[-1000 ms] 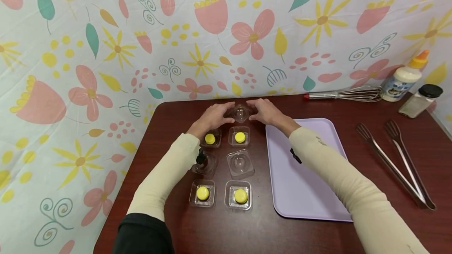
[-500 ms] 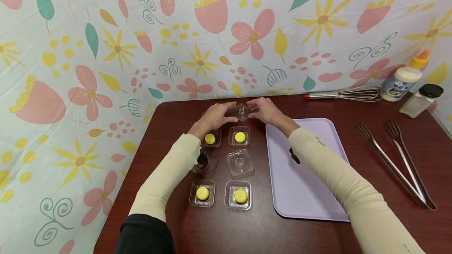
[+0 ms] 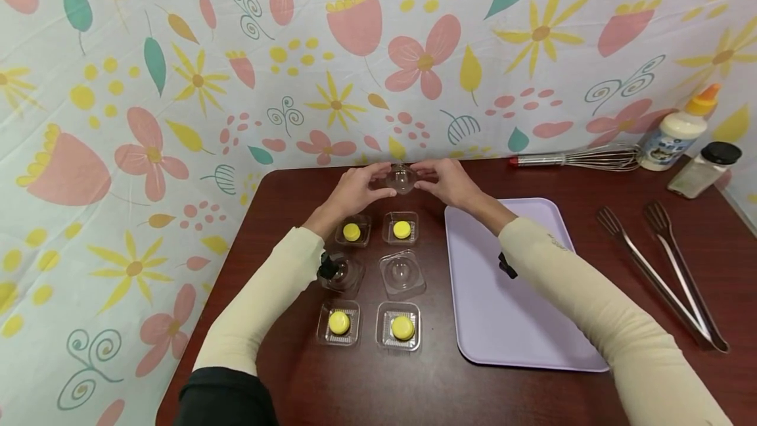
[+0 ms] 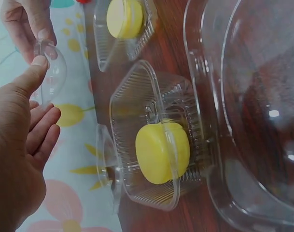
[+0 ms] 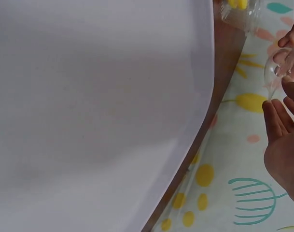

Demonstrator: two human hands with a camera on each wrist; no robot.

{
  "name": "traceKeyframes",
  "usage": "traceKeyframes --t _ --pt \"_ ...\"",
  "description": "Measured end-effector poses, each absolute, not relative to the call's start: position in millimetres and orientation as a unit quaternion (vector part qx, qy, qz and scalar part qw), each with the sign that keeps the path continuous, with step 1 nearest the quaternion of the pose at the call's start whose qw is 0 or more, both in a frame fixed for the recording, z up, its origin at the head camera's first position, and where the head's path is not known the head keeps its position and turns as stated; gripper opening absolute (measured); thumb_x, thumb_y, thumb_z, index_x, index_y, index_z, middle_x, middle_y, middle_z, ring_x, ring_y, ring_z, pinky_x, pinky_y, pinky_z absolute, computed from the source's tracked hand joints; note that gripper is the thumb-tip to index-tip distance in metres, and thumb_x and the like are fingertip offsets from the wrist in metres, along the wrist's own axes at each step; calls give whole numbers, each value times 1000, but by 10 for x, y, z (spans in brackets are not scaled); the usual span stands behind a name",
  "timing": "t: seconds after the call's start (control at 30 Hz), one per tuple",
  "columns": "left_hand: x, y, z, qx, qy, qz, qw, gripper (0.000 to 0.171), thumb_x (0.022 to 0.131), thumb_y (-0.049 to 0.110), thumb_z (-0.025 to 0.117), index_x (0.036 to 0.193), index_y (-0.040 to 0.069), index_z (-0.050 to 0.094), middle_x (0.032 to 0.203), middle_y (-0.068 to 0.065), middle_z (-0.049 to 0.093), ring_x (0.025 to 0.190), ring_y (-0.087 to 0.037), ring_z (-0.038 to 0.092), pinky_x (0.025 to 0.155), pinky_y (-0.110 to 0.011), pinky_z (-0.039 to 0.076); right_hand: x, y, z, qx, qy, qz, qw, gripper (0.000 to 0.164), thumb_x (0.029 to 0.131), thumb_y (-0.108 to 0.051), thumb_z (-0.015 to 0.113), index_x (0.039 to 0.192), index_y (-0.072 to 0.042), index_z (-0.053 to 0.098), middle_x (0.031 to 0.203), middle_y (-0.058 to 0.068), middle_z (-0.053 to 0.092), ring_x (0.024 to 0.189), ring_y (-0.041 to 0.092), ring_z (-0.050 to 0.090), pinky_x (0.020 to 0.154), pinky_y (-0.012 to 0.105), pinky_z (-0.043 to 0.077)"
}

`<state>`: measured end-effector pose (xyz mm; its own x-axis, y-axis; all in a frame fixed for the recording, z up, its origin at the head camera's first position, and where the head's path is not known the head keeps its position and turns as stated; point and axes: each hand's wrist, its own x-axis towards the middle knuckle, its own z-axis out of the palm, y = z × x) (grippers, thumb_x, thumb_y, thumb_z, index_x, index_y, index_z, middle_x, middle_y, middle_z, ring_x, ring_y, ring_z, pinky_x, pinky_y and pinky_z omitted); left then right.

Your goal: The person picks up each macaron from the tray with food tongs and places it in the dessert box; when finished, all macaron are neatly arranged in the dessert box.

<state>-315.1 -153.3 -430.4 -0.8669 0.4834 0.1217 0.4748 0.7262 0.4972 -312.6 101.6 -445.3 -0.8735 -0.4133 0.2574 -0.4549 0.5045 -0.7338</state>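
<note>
Between both hands, at the back of the table, is a clear domed plastic lid (image 3: 401, 179). My left hand (image 3: 355, 190) pinches its left edge, with the thumb on the rim in the left wrist view. From the other side my right hand (image 3: 448, 181) holds the lid (image 5: 277, 67) with thumb and fingertips. Nearer me, several clear square trays each hold a yellow macaron, such as the macaron (image 3: 402, 230) just below the lid and the macaron (image 4: 159, 153) large in the left wrist view. Two more domed lids lie between the rows, one of them the right lid (image 3: 402, 273).
A lilac tray (image 3: 520, 307) lies under my right forearm. Farther right are metal tongs (image 3: 680, 281), a whisk (image 3: 582, 158), a white squeeze bottle (image 3: 671, 140) and a black-capped jar (image 3: 704, 169). Flowered cloth (image 3: 355, 51) hangs behind the table's back edge.
Both hands have moved the lid slightly away from me, toward the cloth. My left forearm has shifted left and my right forearm right, uncovering more of the back left macaron tray.
</note>
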Motion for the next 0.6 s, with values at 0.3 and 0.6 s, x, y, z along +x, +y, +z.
traceKeyframes --t 0.3,0.6 --pt "-2938 -1623 -4194 260 918 300 -8 65 96 41 80 150 10 62 133 -7 73 119 -24 71 102 -44 55 -2930 1022 -4370 302 -836 453 71 35 93 5 79 128 4 74 127 20 74 119 36 71 101 48 57" --pt "-2727 -1636 -4106 255 905 340 -20 55 97 42 79 141 10 70 120 -4 78 111 -22 74 98 -46 58 -2794 1021 -4377 338 -822 436 141 27 91 5 81 117 0 80 117 12 78 112 28 74 95 44 60"
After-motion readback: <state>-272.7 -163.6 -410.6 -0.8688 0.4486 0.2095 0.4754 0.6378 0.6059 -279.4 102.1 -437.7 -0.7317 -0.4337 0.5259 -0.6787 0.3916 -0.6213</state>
